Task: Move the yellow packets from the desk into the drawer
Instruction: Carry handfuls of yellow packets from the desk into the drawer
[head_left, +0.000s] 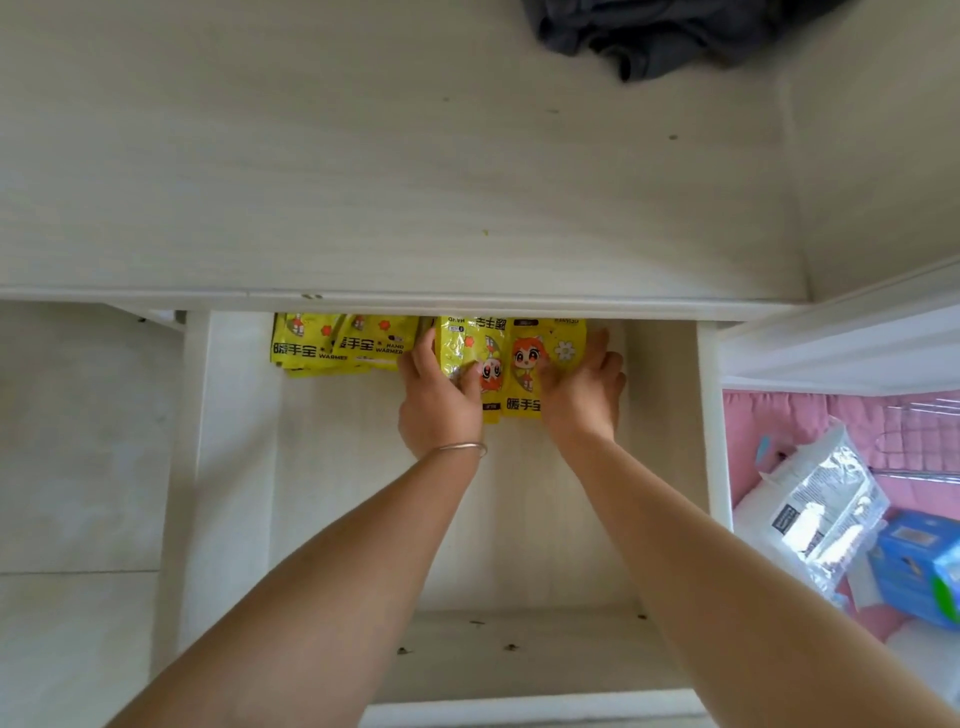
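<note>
Deep inside the drawer, left hand and right hand pinch glossy yellow hand-warmer packets by their side edges; probably light, slippery, pliable.

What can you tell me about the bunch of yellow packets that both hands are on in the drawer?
The bunch of glossy yellow foil packets lies overlapped at the back of the open white drawer, partly under the desk edge. They show a red-haired cartoon figure, a daisy and black lettering. The left hand and right hand grip its sides. More yellow packets lie to the left.
</note>
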